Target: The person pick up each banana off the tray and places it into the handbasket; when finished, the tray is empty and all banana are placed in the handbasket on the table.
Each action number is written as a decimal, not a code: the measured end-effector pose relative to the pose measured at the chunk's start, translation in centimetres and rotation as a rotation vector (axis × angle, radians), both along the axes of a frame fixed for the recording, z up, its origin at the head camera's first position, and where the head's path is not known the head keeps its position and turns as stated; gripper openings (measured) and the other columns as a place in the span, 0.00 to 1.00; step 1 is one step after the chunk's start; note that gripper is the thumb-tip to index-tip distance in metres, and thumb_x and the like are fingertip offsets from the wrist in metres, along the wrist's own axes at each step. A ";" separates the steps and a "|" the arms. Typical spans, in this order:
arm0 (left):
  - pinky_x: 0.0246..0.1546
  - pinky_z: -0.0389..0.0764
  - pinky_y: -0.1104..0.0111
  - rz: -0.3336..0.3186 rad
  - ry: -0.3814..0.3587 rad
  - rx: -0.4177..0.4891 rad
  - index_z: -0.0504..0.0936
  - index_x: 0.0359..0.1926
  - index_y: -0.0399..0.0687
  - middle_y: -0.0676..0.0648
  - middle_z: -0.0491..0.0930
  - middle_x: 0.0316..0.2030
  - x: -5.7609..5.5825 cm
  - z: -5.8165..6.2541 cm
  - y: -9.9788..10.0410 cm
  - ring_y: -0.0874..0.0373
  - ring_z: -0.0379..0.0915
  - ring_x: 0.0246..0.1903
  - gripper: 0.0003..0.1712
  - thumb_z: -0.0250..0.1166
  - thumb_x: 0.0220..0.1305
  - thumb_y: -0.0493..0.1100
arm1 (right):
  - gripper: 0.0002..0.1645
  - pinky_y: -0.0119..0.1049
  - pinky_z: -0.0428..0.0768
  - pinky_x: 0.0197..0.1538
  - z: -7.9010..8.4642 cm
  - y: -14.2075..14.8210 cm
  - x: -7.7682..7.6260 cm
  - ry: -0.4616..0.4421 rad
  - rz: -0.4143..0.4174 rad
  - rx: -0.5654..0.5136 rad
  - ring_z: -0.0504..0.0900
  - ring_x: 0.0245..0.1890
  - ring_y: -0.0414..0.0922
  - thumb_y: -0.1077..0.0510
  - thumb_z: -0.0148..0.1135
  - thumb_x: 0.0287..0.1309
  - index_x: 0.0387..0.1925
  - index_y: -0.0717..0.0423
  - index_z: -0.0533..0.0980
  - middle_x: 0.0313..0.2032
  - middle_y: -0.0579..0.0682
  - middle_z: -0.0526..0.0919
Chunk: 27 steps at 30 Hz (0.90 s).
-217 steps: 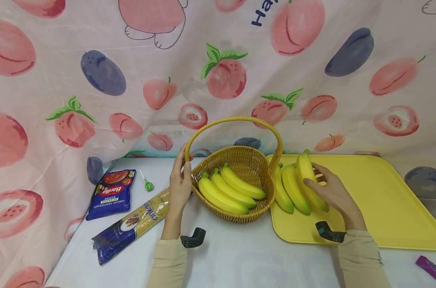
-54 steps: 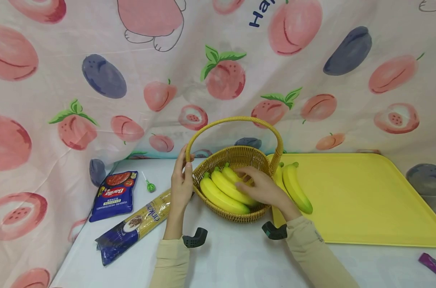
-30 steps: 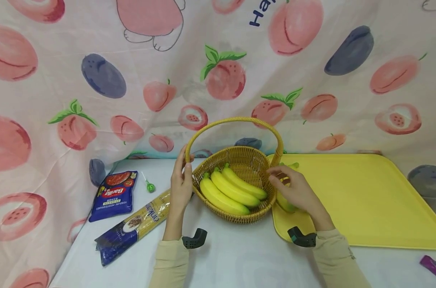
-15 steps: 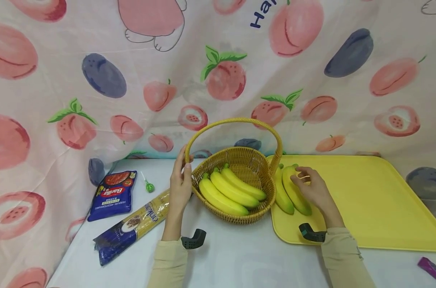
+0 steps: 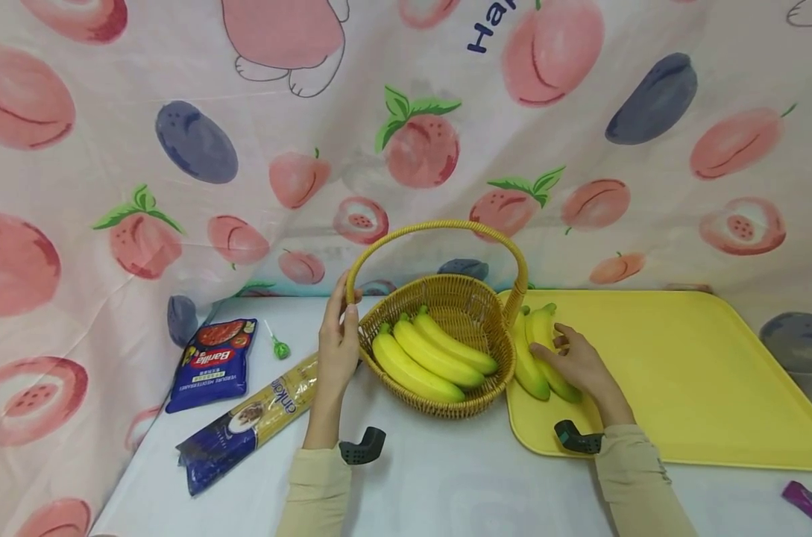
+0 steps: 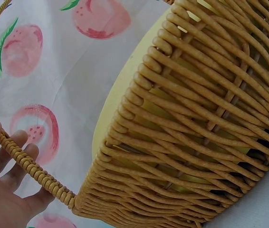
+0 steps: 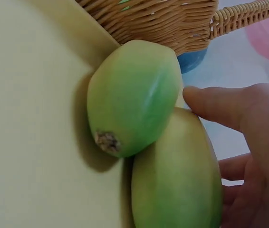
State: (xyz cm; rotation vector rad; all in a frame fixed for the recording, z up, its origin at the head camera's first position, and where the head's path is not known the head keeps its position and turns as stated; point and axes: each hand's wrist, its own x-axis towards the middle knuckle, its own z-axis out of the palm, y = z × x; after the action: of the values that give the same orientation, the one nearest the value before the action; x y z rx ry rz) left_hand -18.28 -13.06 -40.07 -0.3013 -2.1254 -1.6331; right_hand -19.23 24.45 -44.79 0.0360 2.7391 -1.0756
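Note:
In the head view my left hand (image 5: 338, 347) grips the left base of the handle of a wicker basket (image 5: 439, 408). The left wrist view shows its fingers behind the handle (image 6: 34, 173) and the thumb over it. Inside the basket lie three visible bananas (image 5: 415, 373), side by side. Two more bananas lie on the yellow tray (image 5: 687, 373), against the basket's right side. My right hand (image 5: 580, 365) pinches the right-hand banana (image 7: 177, 175), thumb on its left side and fingers on its right. The other banana (image 7: 134, 95) lies close beside it, green tip toward the wrist camera.
Left of the basket lie a blue Barilla pouch (image 5: 214, 362), a green lollipop (image 5: 280, 349) and a long pasta packet (image 5: 251, 421). A purple wrapped packet (image 5: 808, 503) lies at the lower right. A fruit-printed cloth (image 5: 406, 149) hangs behind the table.
Two bananas show on the tray where three did at first. My right hand went from the tray over the basket, then back to the tray, onto the right-hand banana. My left hand stayed.

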 end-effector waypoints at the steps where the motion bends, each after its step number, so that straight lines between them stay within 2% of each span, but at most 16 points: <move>1: 0.61 0.66 0.52 -0.001 -0.001 -0.001 0.56 0.71 0.67 0.43 0.74 0.56 0.0 0.0 0.0 0.53 0.67 0.60 0.27 0.44 0.75 0.43 | 0.57 0.57 0.70 0.55 0.0 0.0 0.0 -0.004 0.003 0.012 0.69 0.56 0.64 0.31 0.51 0.60 0.70 0.71 0.46 0.58 0.72 0.67; 5: 0.60 0.66 0.52 -0.004 -0.001 -0.003 0.56 0.71 0.67 0.41 0.73 0.56 -0.1 0.0 0.0 0.52 0.67 0.60 0.27 0.44 0.75 0.44 | 0.54 0.57 0.69 0.56 0.1 0.0 0.1 0.004 0.011 0.026 0.69 0.56 0.65 0.34 0.51 0.61 0.69 0.72 0.48 0.58 0.73 0.68; 10: 0.58 0.67 0.52 0.002 0.004 -0.017 0.56 0.71 0.66 0.41 0.73 0.56 -0.1 0.1 0.0 0.52 0.67 0.60 0.27 0.44 0.75 0.44 | 0.51 0.56 0.69 0.57 0.1 0.2 0.3 0.004 0.010 -0.017 0.68 0.57 0.63 0.36 0.50 0.63 0.70 0.70 0.49 0.59 0.72 0.67; 16: 0.60 0.66 0.51 0.002 -0.010 -0.013 0.56 0.71 0.68 0.39 0.73 0.56 0.0 0.2 0.0 0.52 0.67 0.60 0.27 0.43 0.75 0.43 | 0.50 0.56 0.68 0.58 0.5 0.6 0.4 -0.008 -0.006 -0.051 0.66 0.59 0.62 0.36 0.49 0.63 0.71 0.67 0.48 0.61 0.69 0.65; 21: 0.61 0.66 0.52 0.000 -0.019 -0.007 0.56 0.71 0.68 0.42 0.73 0.56 0.0 0.2 0.0 0.53 0.67 0.60 0.27 0.44 0.75 0.43 | 0.50 0.55 0.70 0.56 0.9 0.8 0.5 0.008 0.006 -0.056 0.67 0.59 0.62 0.35 0.49 0.64 0.71 0.66 0.49 0.61 0.69 0.66; 27: 0.61 0.65 0.51 0.000 -0.019 -0.001 0.56 0.71 0.68 0.39 0.73 0.57 0.1 0.1 -0.2 0.53 0.67 0.60 0.27 0.44 0.75 0.44 | 0.48 0.52 0.72 0.53 2.0 0.7 0.9 0.035 0.037 -0.051 0.70 0.57 0.62 0.36 0.48 0.65 0.71 0.65 0.49 0.60 0.68 0.67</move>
State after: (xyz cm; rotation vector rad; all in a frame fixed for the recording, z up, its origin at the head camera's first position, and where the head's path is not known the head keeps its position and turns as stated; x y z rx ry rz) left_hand -18.22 -13.22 -39.97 -0.2871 -2.1408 -1.6412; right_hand -18.34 25.17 -42.78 -0.0414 2.7296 -1.1465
